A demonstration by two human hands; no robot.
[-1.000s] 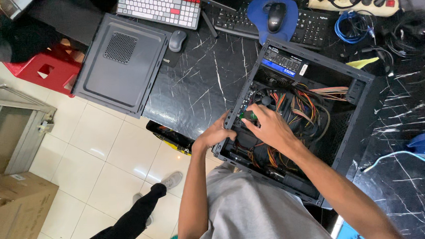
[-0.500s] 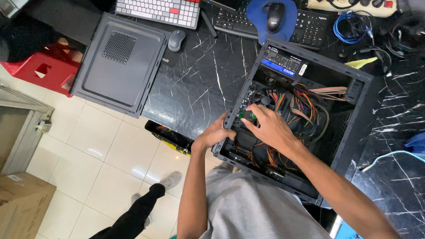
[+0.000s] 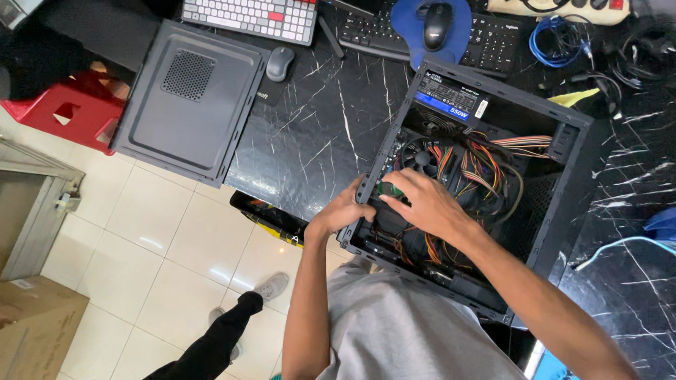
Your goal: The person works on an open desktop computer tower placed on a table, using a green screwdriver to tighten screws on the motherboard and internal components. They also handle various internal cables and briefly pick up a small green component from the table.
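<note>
bright, even overhead light | faint floor glare | edges perhaps slightly bowed

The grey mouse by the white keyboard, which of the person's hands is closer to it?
Left. The left hand grips the computer case's near edge, below the grey mouse; the right hand is farther, inside the case.

Computer repair workshop: opened PC case [image 3: 572, 145], keyboards [image 3: 250, 13], tangled cables [image 3: 651, 51].

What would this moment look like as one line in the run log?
left hand: gripping computer case edge | right hand: inside case, fingers on small green part | side panel: lying apart on table
</note>
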